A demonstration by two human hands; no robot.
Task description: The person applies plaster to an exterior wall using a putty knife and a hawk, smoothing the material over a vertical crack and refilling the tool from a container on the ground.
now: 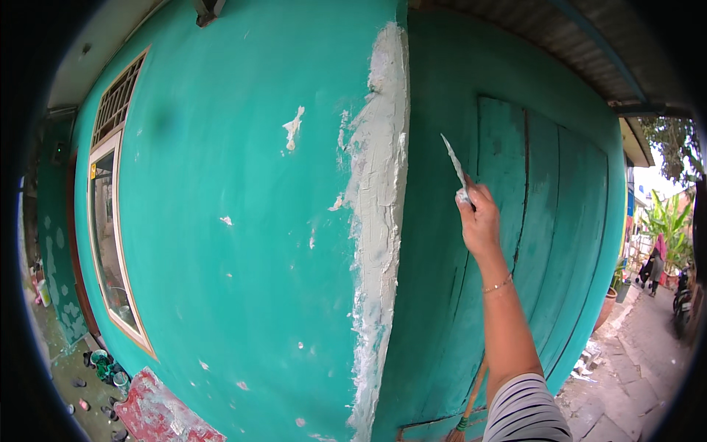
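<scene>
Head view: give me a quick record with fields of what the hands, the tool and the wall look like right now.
right hand: raised, gripping a putty knife, blade tilted up and left, smeared white
left hand: not in view
wall: teal, with small bare chips
corner: strip of white filler running top to bottom
blade contact: appears apart from the filler, in front of the teal wooden door
window: left side of wall
broom: leans at the foot of the door
street: person in the distance, right
</scene>
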